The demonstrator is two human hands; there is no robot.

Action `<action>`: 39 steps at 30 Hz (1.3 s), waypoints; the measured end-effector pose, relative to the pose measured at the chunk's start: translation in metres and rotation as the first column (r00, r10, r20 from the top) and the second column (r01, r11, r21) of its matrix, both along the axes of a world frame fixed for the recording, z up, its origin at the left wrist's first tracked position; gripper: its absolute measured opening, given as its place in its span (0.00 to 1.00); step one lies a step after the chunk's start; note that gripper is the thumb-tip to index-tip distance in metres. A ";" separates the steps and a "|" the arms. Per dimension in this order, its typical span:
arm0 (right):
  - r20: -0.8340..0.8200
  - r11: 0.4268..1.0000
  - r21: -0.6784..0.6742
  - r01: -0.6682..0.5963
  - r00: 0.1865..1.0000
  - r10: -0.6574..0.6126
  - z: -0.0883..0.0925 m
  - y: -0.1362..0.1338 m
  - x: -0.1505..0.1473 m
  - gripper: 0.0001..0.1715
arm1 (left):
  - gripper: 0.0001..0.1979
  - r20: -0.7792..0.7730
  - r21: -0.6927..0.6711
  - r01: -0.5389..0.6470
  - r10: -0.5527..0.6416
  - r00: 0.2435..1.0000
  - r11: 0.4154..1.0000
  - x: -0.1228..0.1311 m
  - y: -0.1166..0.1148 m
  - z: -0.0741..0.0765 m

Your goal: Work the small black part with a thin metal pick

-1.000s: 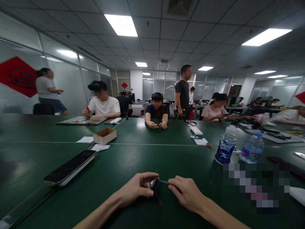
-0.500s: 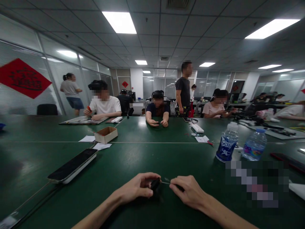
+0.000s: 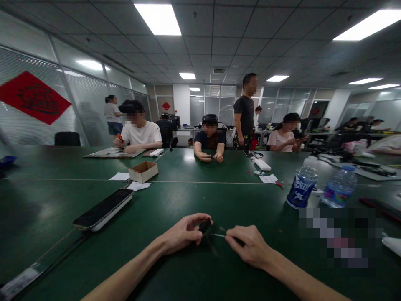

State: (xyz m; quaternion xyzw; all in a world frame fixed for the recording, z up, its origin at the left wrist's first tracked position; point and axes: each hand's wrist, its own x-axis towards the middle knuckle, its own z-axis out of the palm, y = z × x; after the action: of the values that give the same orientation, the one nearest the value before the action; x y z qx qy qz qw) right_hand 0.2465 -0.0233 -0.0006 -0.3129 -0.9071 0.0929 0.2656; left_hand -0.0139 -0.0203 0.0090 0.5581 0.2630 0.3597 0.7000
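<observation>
Between the thumb and fingers of my left hand (image 3: pixel 180 235) is a small black block-like object (image 3: pixel 205 226), its kind not clear. My right hand (image 3: pixel 250 246) pinches a thin, pale, shiny rod-like piece (image 3: pixel 218 235) that points left. Its tip lies close beside the black object, with a narrow gap between them. A faint, see-through streak shows near the fingertips, too blurred to name. Both hands are just above the green table (image 3: pixel 175 200), and the right hand's curled fingers hide the rear of the pale piece.
On the left lies a phone (image 3: pixel 103 209) on a white block with cables. Beyond it are a small cardboard box (image 3: pixel 143 172) and papers. Two bottles, one blue-labelled (image 3: pixel 302 186) and one clear (image 3: pixel 340 188), stand at the right. Several people sit around the table.
The view has tilted slightly, so the table's contents sit a little higher and further right. The black object and the pale piece stand slightly further apart. A person at back left has walked right.
</observation>
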 end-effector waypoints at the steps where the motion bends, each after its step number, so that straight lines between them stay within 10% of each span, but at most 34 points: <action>1: -0.020 0.999 -0.012 0.036 0.999 -0.036 0.000 0.001 -0.001 0.17 | 0.32 0.019 -0.009 0.009 -0.009 1.000 1.000 0.000 0.000 0.000; 39: -0.027 0.991 -0.053 0.120 0.992 -0.121 -0.006 0.006 -0.002 0.13 | 0.32 0.043 -0.080 0.088 -0.085 0.995 0.993 0.000 0.000 0.004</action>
State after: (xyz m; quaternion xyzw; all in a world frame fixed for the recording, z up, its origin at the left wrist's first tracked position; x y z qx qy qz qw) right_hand 0.2449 -0.0176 -0.0061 -0.3724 -0.8799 0.1048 0.2760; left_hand -0.0143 -0.0205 0.0126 0.5329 0.2391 0.3288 0.7421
